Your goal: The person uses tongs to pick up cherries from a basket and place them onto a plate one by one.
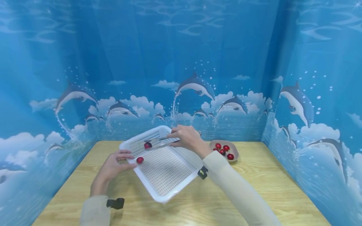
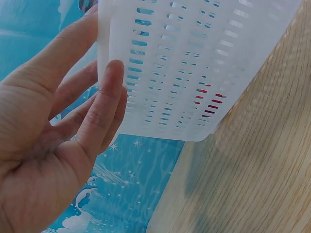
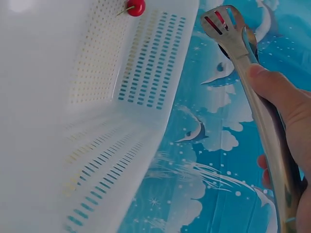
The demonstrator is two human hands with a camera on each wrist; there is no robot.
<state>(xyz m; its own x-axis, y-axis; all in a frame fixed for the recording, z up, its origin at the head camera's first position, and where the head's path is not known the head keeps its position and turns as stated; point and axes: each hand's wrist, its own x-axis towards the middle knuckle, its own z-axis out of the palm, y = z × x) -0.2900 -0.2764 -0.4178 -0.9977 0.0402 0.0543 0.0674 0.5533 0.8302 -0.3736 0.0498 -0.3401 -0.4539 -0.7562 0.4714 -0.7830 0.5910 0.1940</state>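
A white plastic basket [image 1: 169, 171] with slotted walls is tilted in front of me. My left hand [image 1: 114, 164] grips its left rim, with the thumb on one side of the wall and fingers on the other. In my right hand [image 1: 188, 139] is a pair of metal tongs [image 3: 261, 104], reaching over the basket's far part. Between the slotted tong tips sits a red cherry [image 1: 147, 145]; its red shows through the slots in the right wrist view. Another cherry [image 1: 139, 160], with a stem, lies inside the basket near my left hand.
A small beige bowl [image 1: 237, 153] with several cherries [image 1: 226, 147] stands at the back right, past my right wrist. The wooden table [image 1: 254, 188] ends at blue dolphin-print curtains [image 1: 141, 62] on the back and both sides.
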